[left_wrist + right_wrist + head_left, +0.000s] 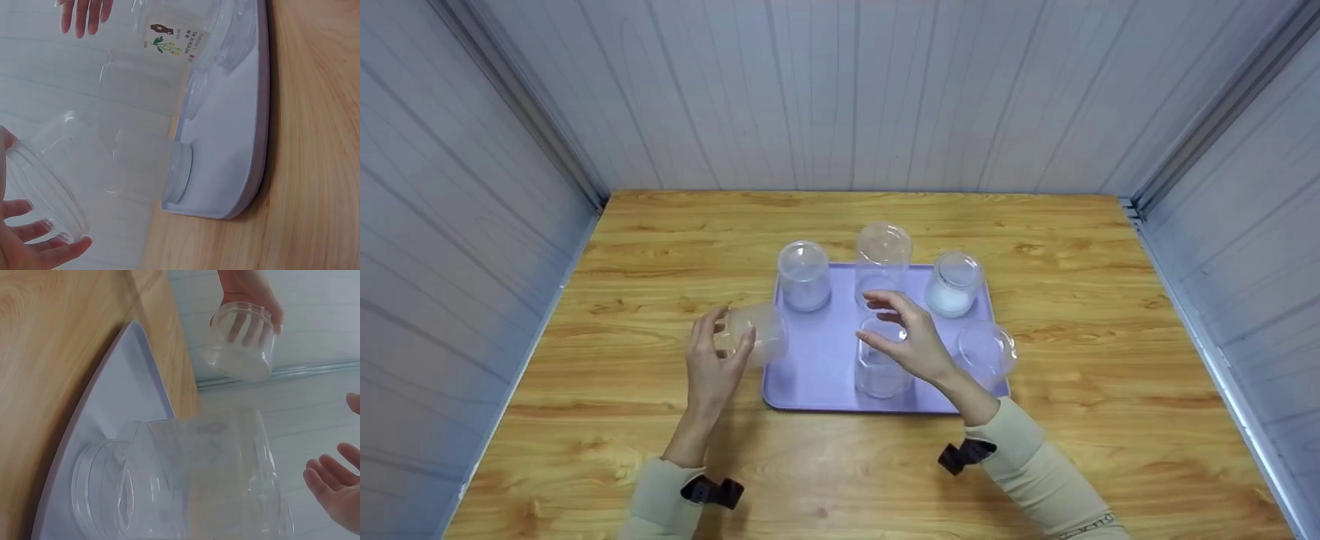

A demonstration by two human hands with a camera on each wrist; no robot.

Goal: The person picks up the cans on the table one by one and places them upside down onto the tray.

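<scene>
My left hand [712, 375] grips a clear plastic jar [765, 335] near its rim, tilted on its side just over the left edge of the purple tray [817, 397]. The left wrist view shows the fingers curled round the rim of this jar [79, 152]. Above the tray hovers my right hand [919, 341], thumb and fingers spread and bent, holding nothing. Beneath it stands a clear jar [883, 379] at the tray's front middle, partly hidden by the hand. To the right, another clear jar [984, 351] is partly covered by the right forearm.
Along the tray's back stand a clear jar [804, 277] at left, a taller one [883, 251] in the middle, and one with white contents [950, 300] at right. One jar bears a printed label [171, 42]. Panelled walls [847, 97] enclose the wooden table [660, 247].
</scene>
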